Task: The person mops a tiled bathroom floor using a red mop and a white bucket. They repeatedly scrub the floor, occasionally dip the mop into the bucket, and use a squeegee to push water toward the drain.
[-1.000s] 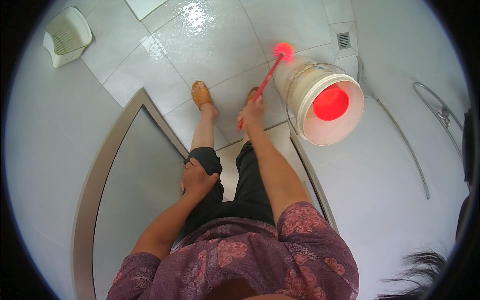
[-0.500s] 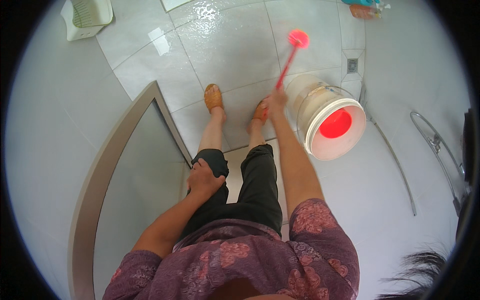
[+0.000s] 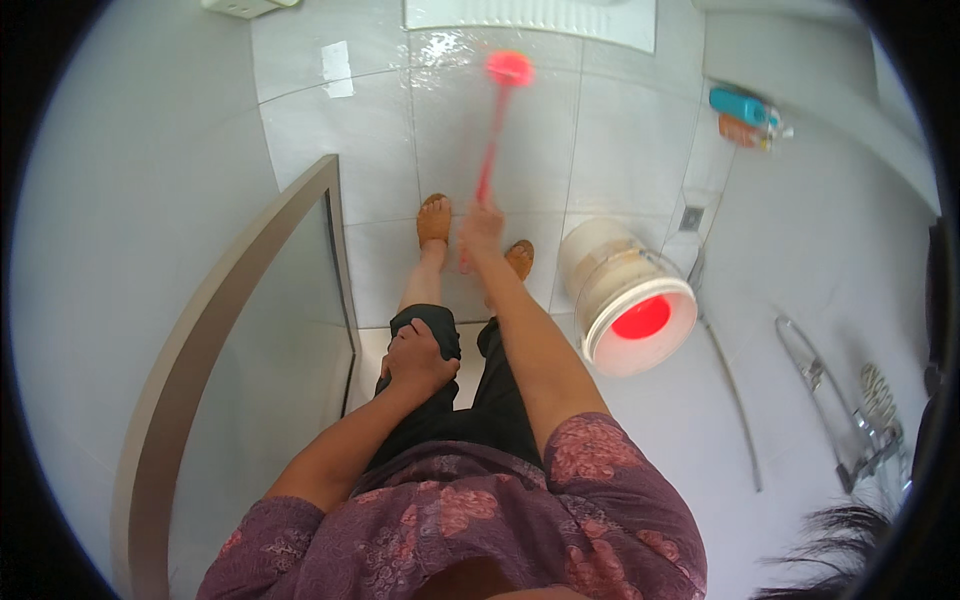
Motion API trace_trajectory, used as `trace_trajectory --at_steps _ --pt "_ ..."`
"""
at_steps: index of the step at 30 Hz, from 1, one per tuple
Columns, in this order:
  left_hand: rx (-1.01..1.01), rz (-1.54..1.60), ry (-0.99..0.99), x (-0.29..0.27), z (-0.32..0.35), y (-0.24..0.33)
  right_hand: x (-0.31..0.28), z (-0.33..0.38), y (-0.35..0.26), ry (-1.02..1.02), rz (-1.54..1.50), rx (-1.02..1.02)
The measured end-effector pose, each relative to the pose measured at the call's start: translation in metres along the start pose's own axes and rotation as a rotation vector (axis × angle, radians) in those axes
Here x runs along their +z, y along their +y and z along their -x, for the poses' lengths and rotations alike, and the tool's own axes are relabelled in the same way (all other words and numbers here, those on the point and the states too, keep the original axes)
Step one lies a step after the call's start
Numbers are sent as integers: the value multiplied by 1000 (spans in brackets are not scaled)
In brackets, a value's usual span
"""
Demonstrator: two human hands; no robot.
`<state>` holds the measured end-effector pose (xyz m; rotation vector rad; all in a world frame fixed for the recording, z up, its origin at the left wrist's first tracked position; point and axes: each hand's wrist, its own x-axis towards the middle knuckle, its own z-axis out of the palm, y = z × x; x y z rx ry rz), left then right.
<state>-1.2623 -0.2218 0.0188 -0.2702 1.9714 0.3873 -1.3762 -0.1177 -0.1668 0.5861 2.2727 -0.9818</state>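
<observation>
My right hand (image 3: pixel 482 230) is closed round the handle of a pink long-handled brush (image 3: pixel 488 160). Its bright round head is out ahead of my feet, over the grey tiles, and motion blurs it, so bristles cannot be made out. Resting on my left knee, my left hand (image 3: pixel 420 358) holds nothing, its thumb apart from the fingers. To the right of my right forearm stands a white bucket (image 3: pixel 610 262). Something round and bright red (image 3: pixel 641 317) shows inside it; whether liquid or an object, I cannot tell.
Wet tiles (image 3: pixel 500 130) shine ahead, before a white ribbed fixture (image 3: pixel 600 22). At left is a framed glass panel (image 3: pixel 275 330). On the right are a floor drain (image 3: pixel 691 217), bottles (image 3: pixel 738 105), a thin hose (image 3: pixel 735 400) and a shower fitting (image 3: pixel 815 375).
My right hand has swept the brush leftward, from beside the bucket to ahead of my feet. The view has shifted, showing more of the white fixture. My left hand stays on the knee.
</observation>
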Motion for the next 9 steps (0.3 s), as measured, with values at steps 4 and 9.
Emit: trace_trajectory --at_steps 4,9 --pt "-16 53 17 -2 -9 11 -7 11 3 40 -385 300" --pt "-114 180 102 -11 -18 36 18 6 -62 -405 14 54"
